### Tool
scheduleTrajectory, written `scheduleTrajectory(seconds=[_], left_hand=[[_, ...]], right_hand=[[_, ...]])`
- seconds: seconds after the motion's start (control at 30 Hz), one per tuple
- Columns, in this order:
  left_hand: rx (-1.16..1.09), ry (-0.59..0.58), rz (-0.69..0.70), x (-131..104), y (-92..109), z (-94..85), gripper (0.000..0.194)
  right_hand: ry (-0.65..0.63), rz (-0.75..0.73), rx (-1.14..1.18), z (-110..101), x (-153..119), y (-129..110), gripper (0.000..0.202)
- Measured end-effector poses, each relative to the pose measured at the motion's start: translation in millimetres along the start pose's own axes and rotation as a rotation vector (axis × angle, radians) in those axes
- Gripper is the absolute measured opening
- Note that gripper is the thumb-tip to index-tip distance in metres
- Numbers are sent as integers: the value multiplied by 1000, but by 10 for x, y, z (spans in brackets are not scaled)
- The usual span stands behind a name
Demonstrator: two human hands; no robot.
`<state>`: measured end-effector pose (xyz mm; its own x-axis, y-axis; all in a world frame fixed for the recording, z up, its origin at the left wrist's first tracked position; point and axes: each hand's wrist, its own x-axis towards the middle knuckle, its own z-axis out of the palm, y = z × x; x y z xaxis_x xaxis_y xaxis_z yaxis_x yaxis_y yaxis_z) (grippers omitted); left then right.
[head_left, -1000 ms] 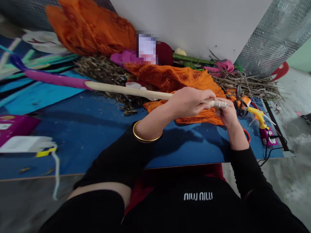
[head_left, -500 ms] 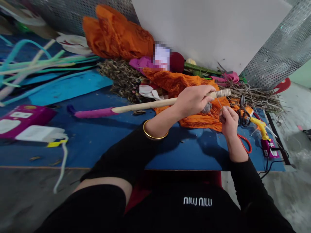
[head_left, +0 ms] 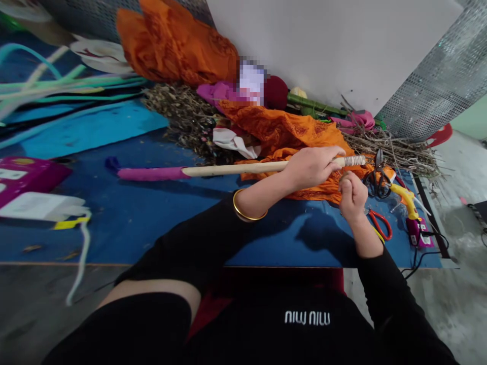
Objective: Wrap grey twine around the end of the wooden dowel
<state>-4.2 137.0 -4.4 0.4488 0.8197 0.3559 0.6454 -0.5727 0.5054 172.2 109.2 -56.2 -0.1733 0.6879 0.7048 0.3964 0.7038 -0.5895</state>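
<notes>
While your right hand (head_left: 353, 195) hangs over the blue table (head_left: 133, 228) with its fingers curled in and thumb pressed to them, I cannot tell whether it pinches a strand; the red handle loop (head_left: 389, 230) lies just beside that wrist. Beyond it, your left hand (head_left: 312, 165) is wrapped around the pale stick (head_left: 236, 169), which runs across in front of you, its pink sleeve (head_left: 155, 174) to the left and the corded coils (head_left: 353, 160) just past your left fingers. The step in hand looks like binding that end; the next move seems to call for a firm left grip and, if your right fingers do have cord, an even pull so the turns sit close. Farther right lie the dark-handled cutters (head_left: 378, 165) and yellow glue gun (head_left: 406, 196). Behind the stick spreads orange cloth (head_left: 297, 129), with a twig bundle (head_left: 395, 152) beyond, then the white board (head_left: 335, 50).
</notes>
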Motion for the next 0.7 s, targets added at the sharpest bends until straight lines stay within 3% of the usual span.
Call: scheduleTrajectory(seconds=[0.13, 0.23, 0.4, 0.6, 0.7], left_hand=[[-12, -7, -40, 1, 41, 29, 39], [-1, -13, -96, 11, 56, 74, 37], [64, -1, -115, 23, 16, 117, 38], [171, -22, -88, 14, -24, 42, 39], [202, -57, -92, 11, -12, 15, 40]], right_hand=[[0, -170, -241, 15, -40, 29, 40], [-18, -208, -312, 34, -40, 54, 41], [-60, -161, -178, -12, 21, 29, 42], [90, -74, -60, -186, 133, -49, 42], [48, -7, -48, -275, 172, -51, 38]])
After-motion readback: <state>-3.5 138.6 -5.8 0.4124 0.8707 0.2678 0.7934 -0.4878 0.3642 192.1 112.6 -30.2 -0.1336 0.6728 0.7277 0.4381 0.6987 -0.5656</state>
